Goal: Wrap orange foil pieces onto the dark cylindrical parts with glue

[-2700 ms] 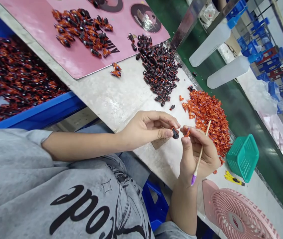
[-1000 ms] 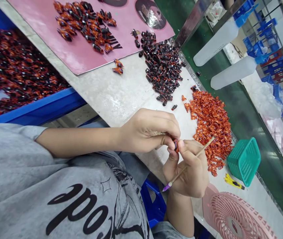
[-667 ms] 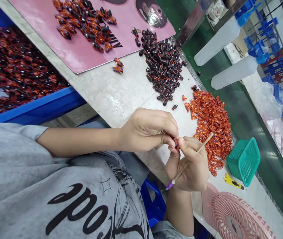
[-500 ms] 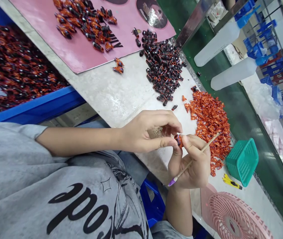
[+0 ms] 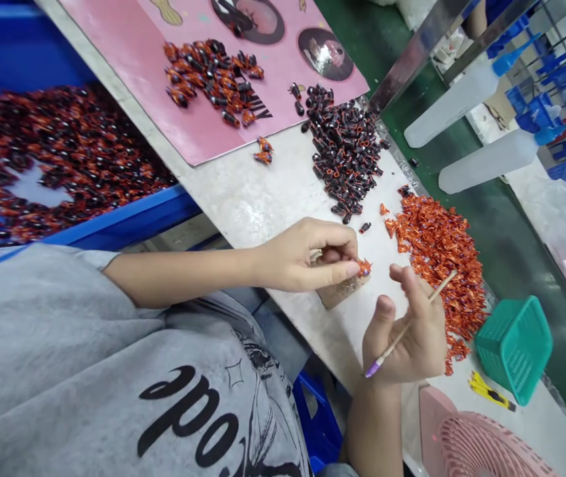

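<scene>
The orange-wrapped piece (image 5: pixel 364 267) is pinched tight in the left grip (image 5: pixel 307 255), while a purple-tipped wooden stick (image 5: pixel 442 287) is tucked into the half-open right grip (image 5: pixel 405 338), so it's kept handy.

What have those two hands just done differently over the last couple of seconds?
The right hand has let go and moved away from the left, down and rightward, keeping its wooden stick. The left hand still pinches the small orange-and-black piece. The black pile and orange pile stayed as they were.
</scene>
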Motion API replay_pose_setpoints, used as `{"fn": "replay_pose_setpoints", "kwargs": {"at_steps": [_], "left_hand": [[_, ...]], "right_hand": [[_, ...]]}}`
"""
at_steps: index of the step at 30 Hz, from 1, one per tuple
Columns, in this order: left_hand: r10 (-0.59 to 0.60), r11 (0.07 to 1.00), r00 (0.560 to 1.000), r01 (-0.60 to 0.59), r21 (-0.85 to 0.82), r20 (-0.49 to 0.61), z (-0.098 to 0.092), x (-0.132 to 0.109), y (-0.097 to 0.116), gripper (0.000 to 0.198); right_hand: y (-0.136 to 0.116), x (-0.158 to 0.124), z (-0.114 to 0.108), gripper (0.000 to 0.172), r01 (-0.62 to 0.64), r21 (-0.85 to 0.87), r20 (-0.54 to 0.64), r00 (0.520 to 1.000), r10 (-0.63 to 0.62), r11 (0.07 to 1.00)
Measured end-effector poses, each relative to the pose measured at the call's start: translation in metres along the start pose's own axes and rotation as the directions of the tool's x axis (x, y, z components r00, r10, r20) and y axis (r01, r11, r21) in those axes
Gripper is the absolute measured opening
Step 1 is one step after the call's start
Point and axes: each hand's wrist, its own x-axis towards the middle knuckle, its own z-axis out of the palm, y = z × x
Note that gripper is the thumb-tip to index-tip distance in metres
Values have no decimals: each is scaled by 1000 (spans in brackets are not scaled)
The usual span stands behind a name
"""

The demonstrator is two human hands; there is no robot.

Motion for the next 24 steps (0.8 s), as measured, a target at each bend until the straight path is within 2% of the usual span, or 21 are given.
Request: {"fn": "replay_pose_setpoints", "kwargs": {"at_steps": [3,7,11,14,17,20,22,24], "left_hand": [[8,987,994,9,162,-106,-28,0,-15,21],[37,929,969,57,365,-244,-86,-6,-47,31],[91,804,936,132,580,-340,-144,-9,-73,43],[97,748,925,175,640,-366,-173,-1,-84,38],[29,665,946,223,713,-323,-190,14,-90,27],[0,564,951,256,785,-310,-196,31,-94,16],[68,543,938,252,801,-340,-194,41,-98,11],[117,576,934,213,789,-338,-188,53,-103,25]], "right_hand": [[5,-1,1,43,-79,16,-20,997,80,997],[5,-1,2,43,-118,23,-12,993,118,993],[4,-1,2,40,-128,24,-16,992,128,991],[5,-2,2,39,-143,41,-31,989,144,989],[8,-2,4,34,-141,65,-66,987,145,988],[14,-3,7,27,-170,125,-78,981,181,977],[17,-2,10,37,-264,215,-36,960,277,940],[20,-1,12,49,-386,319,11,915,404,865]]}}
